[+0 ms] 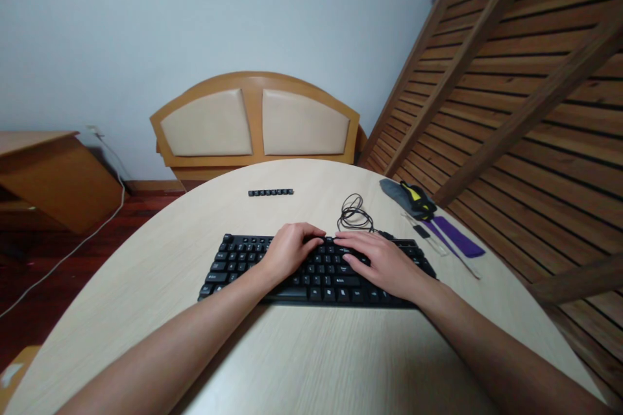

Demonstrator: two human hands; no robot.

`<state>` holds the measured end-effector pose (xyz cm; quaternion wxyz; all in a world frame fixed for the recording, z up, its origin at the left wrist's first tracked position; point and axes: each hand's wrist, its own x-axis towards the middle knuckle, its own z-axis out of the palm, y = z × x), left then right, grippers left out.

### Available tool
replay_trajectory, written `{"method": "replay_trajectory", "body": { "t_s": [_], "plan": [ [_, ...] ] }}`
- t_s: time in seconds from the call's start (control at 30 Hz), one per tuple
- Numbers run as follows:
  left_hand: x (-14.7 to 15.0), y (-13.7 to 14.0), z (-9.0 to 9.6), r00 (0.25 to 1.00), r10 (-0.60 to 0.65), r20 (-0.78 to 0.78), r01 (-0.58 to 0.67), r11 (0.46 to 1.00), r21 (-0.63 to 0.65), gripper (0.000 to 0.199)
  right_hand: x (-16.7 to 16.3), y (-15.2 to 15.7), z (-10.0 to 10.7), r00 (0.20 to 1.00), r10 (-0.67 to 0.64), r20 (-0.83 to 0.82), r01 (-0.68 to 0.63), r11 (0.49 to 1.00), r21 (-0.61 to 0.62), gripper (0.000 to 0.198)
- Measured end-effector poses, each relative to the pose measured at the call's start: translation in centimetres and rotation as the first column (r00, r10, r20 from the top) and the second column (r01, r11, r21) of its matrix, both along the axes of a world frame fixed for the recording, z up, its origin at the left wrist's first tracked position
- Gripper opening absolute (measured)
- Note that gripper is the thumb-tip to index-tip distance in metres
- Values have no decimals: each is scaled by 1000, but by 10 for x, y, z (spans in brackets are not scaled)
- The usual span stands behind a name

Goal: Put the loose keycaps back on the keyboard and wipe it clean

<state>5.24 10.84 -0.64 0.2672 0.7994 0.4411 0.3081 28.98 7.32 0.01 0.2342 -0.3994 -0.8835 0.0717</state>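
A black keyboard lies flat on the pale wooden table, its long side toward me. My left hand rests over its upper middle, thumb and index fingertips close together at the top row; anything pinched there is too small to make out. Opposite it, my right hand lies over the right part of the keyboard. Its fingers stretch left to the same top-row spot, with the thumb apart over the keys. Beyond the keyboard, a row of several loose black keycaps stands on the table. Both hands cover some keys.
A coiled black cable lies behind the keyboard. To the right are a grey and yellow-black item, a purple strip and small thin tools. A padded headboard stands behind the round table; wooden slats lean at right.
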Motion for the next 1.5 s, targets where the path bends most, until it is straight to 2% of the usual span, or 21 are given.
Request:
{"method": "replay_trajectory", "body": {
  "t_s": [0.3, 0.57, 0.8, 0.9, 1.03, 1.27, 1.37, 1.5],
  "plan": [
    [0, 1, -3, 999, -20, 27, 20, 1000, 11, 16, 2, 2, -4, 999, -2, -45, 2, 1000, 15, 43],
    [0, -1, 0, 1000, 19, -14, -19, 1000, 1, 15, 1, 2, -3, 998, -20, -65, 20, 1000, 5, 31],
    [-1, -1, 0, 998, -24, -53, 27, 999, 47, 17, 5, 3, -5, 998, -3, -57, 3, 1000, -1, 40],
    [-4, -1, 2, 991, -54, -122, 63, 995, 71, 19, 4, 3, -3, 999, -1, -52, 1, 1000, 7, 39],
    [-7, -1, 6, 958, -93, -271, 143, 975, 168, 23, 2, 3, -2, 999, 9, -37, -8, 1000, 18, 33],
    [-12, -9, 22, 853, -178, -490, 334, 908, 252, 31, 2, 2, -3, 1000, 29, -8, -29, 999, 18, 33],
    [-11, -14, 26, 824, -164, -543, 350, 900, 259, 31, 3, 3, -4, 1000, 28, -3, -28, 999, 14, 34],
    [-9, -15, 23, 828, -138, -544, 323, 910, 261, 31, 3, 3, -5, 999, 36, -10, -35, 999, 23, 35]
  ]
}}
